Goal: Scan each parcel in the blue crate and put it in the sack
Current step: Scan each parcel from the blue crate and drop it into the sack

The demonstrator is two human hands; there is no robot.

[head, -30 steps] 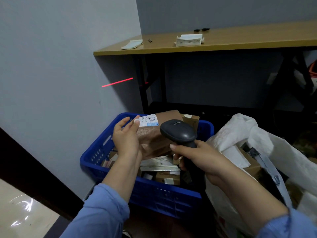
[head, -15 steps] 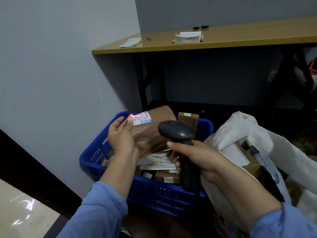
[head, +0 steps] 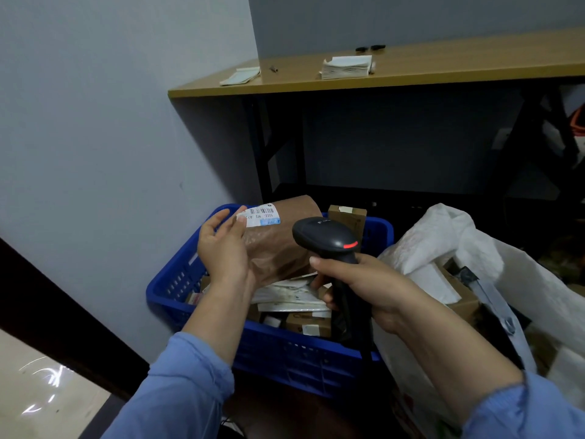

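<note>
Far left of the frame is plain grey wall (head: 95,137), with a dark strip (head: 63,312) slanting across the lower left corner and pale floor (head: 38,391) below it. The blue crate (head: 172,288) sits at lower centre with its left rim close against that wall, so there is little room on that side. Above its left half the left hand (head: 221,248) holds the brown parcel (head: 285,245) up and tilted, the thumb pinching the corner of the white label (head: 262,216) and the fingers reaching nearly straight behind the paper. The parcel's lower edge rests among the flat packets (head: 291,296) piled in the crate. Just right of it the right hand (head: 364,280) is wrapped tight round the grip of the black scanner (head: 326,240), whose head hangs above the crate's middle, near the parcel but apart from it, a red light showing. A small cardboard box (head: 346,217) stands at the crate's back rim. The white sack (head: 443,242) presses against the crate's right rim, mouth gaping, boxes (head: 462,296) inside. Across the upper right runs the wooden tabletop (head: 443,71), its front edge well above the crate, with dark open space underneath
</note>
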